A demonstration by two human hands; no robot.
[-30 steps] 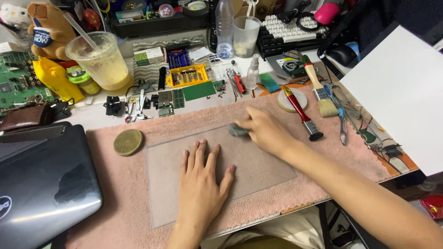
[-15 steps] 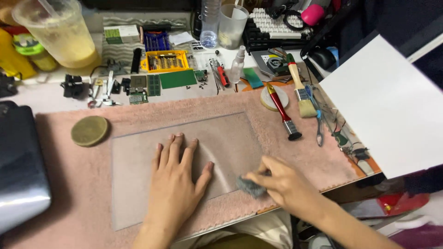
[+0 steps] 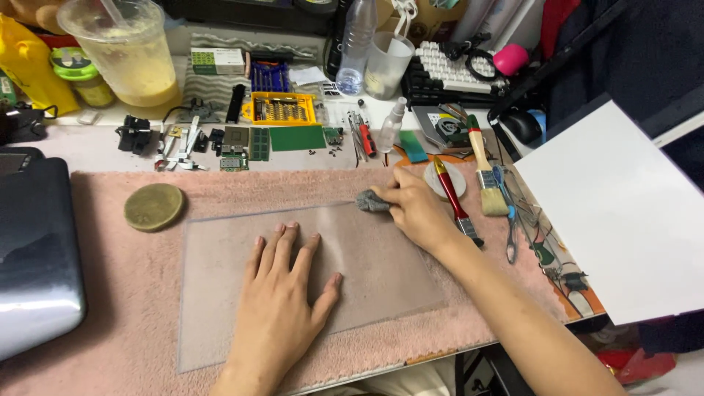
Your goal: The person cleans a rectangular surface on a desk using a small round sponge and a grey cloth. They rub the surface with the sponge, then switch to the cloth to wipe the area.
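Fingers spread, the left hand (image 3: 282,293) is lying flat and open on the clear rectangular plastic sheet (image 3: 227,293), gripping nothing, while a round olive-green disc (image 3: 154,207) is sitting well to its left on the pink fuzzy mat (image 3: 95,293) covering the worktop. At the sheet's far right corner, the right hand (image 3: 418,209) is curling closed around a small grey wad of cloth (image 3: 370,202), pressing it onto the sheet. Just right of that hand, a red-handled brush (image 3: 453,198) is lying.

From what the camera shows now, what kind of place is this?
Most likely a home electronics repair desk. A yellow tray of screwdriver bits, small green circuit boards and loose parts lie behind the pink mat, and brushes lie at its right.
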